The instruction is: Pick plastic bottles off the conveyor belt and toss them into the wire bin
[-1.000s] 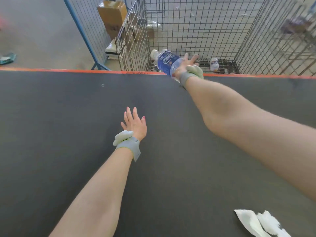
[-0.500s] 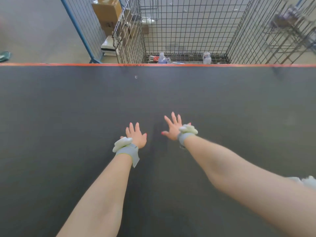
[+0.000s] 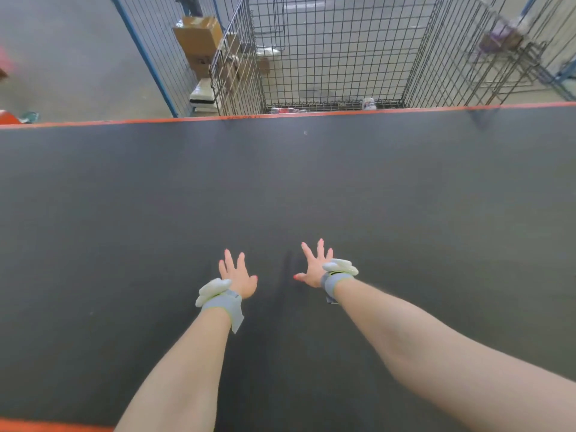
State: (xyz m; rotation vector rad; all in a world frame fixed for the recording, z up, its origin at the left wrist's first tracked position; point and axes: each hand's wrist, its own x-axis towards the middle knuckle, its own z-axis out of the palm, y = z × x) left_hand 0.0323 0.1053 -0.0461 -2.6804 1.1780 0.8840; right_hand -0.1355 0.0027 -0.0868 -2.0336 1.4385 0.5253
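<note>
Both of my hands hover over the dark conveyor belt (image 3: 124, 213), near its front edge. My left hand (image 3: 237, 275) has its fingers straight and holds nothing. My right hand (image 3: 313, 265) is spread wide, fingers apart, also holding nothing. Each wrist wears a grey strap with a pale pad. The wire bin (image 3: 343, 51) stands beyond the belt's far orange edge. On its floor lie plastic bottles: a white-labelled one (image 3: 369, 104) at the right and a flattened red-labelled one (image 3: 282, 110) at the left, partly hidden by the belt edge. No bottle shows on the belt.
A blue-framed mesh panel (image 3: 146, 54) stands left of the bin, with cardboard boxes (image 3: 199, 39) and a white pack (image 3: 202, 93) behind it. Another wire cage (image 3: 514, 48) sits far right. Grey floor lies at the upper left.
A second ago my right hand was releasing a blue-labelled bottle at the bin. It has since drawn back beside my left hand, holding nothing. The white scraps at lower right are out of view.
</note>
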